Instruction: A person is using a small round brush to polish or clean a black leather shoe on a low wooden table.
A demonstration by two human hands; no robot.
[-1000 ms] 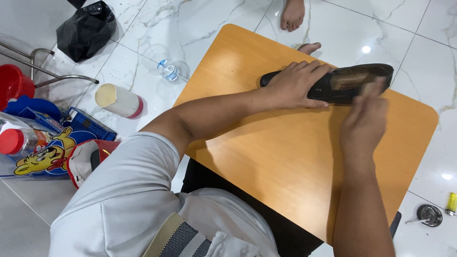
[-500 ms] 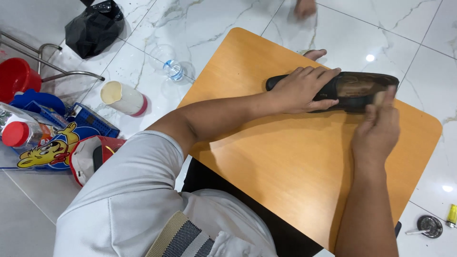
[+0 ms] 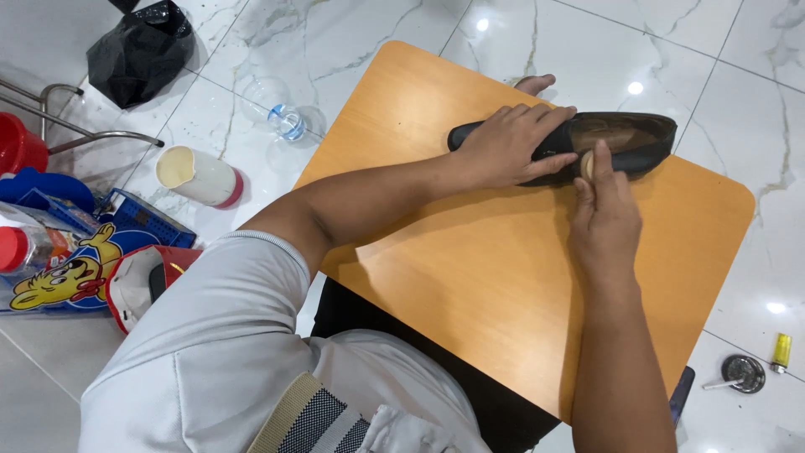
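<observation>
A black slip-on shoe point(image 3: 637, 138) with a brown insole lies on its sole at the far edge of a small orange wooden table point(image 3: 470, 277). My left hand point(image 3: 511, 143) lies over the shoe's toe half and holds it down. My right hand point(image 3: 602, 210) pinches a small pale pad point(image 3: 588, 164) against the shoe's near side, close to the opening. A toe of a bare foot point(image 3: 537, 82) peeks out past the table's far edge.
On the marble floor to the left lie a black plastic bag point(image 3: 138, 54), a clear plastic bottle point(image 3: 281, 117), a tipped white cup point(image 3: 197, 176), a red bucket point(image 3: 18, 147) and colourful boxes point(image 3: 59, 268). At right, a round metal tin point(image 3: 742, 373) and a yellow lighter point(image 3: 781, 352).
My right hand has slid along the shoe's side from the heel toward the middle with the pad. The view has shifted slightly; my left hand still holds the shoe.
</observation>
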